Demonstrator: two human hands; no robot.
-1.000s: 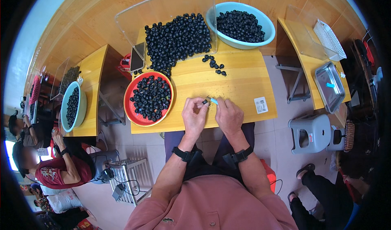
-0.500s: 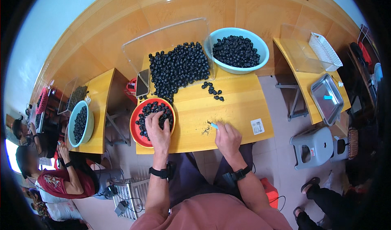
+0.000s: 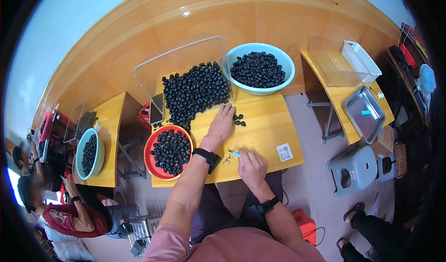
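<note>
My left hand point(image 3: 220, 125) reaches across the yellow table with fingers stretched out, the fingertips at a few loose small black round parts point(image 3: 239, 120). Some of these may lie hidden under the fingers. Left of that arm stands a red bowl with a yellow rim point(image 3: 191, 147), holding many of the black parts point(image 3: 170, 153). In my right hand point(image 3: 252, 169), low over the table, is a small tool with a light-blue handle point(image 3: 236, 154). Its tip is too small to make out. Beside it lie scattered fine shavings point(image 3: 227, 159).
A big heap of black parts point(image 3: 195, 91) lies by a clear plastic panel point(image 3: 179, 51). A light-blue basin point(image 3: 288, 75) of them stands behind. A phone point(image 3: 157, 109) lies left. On the right table are a metal tray point(image 3: 369, 120) and white basket point(image 3: 362, 60). A co-worker point(image 3: 76, 211) sits left.
My left hand has left the red bowl and moved forward and right to the loose parts. My right hand still holds the blue-handled tool. The whole view has shifted slightly.
</note>
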